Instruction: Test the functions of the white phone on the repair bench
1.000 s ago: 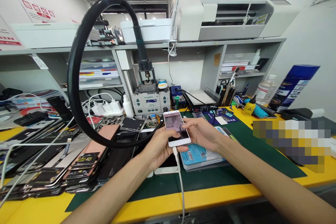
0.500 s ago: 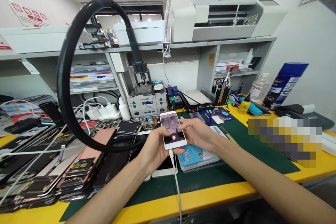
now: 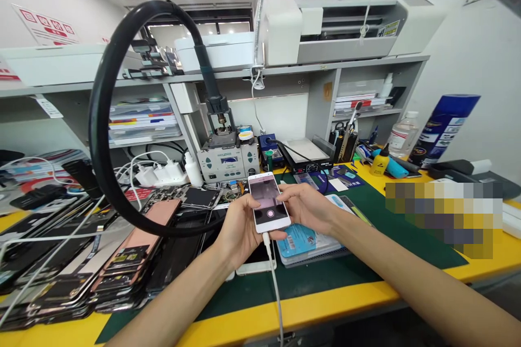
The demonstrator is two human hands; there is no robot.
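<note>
A white phone (image 3: 269, 201) is held up between both hands, its screen lit with a camera-like view and a round button near the bottom. My left hand (image 3: 240, 227) wraps round its left side, thumb at the screen's left edge. My right hand (image 3: 303, 207) grips the right edge, thumb near the screen and fingers partly behind the phone. A white cable (image 3: 273, 276) is plugged into the phone's lower end and hangs over the table edge. Below lies another white-framed phone (image 3: 256, 268), partly hidden by my left hand. Beside it is a blue-and-white package (image 3: 299, 244).
Stacked phone parts (image 3: 122, 276) cover the left side. A thick black hose (image 3: 97, 97) arches above them from a grey station (image 3: 228, 164). Behind the green mat (image 3: 378, 244) stand a yellow bottle (image 3: 379, 164), a clear bottle (image 3: 402, 133) and a blue can (image 3: 442, 127).
My left thumb has moved off the lower part of the screen to its left edge. The phone sits almost where it was.
</note>
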